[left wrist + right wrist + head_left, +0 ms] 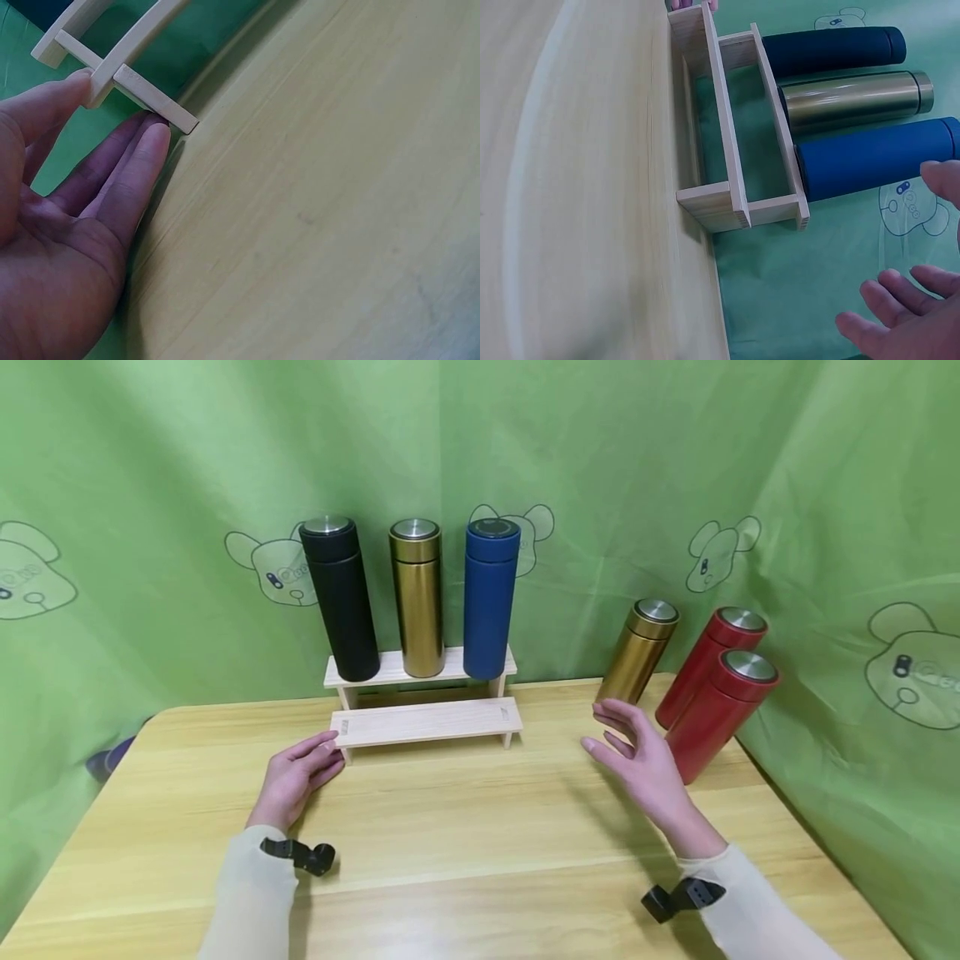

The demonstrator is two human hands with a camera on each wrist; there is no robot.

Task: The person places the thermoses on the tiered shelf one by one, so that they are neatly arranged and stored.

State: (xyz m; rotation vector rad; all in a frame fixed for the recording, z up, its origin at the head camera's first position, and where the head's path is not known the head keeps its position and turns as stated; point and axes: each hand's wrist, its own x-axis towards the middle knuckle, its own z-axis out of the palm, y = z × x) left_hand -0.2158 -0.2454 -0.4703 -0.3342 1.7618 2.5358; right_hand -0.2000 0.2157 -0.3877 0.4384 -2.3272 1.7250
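Left hand (295, 777) lightly pinches the two-tier wooden stand (426, 722); right hand (643, 762), fingers parted, holds nothing.
Gentle, level pressure should keep the vacuum flasks (422, 610) beyond the hands steady.

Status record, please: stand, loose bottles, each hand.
Stand: two-step wooden stand on table
Upper step, left to right: black bottle, gold bottle, blue bottle, all upright
Right of stand: second gold bottle, rear red bottle, front red bottle
Left hand: touching lower step's left end
Right hand: holding nothing, near the loose bottles
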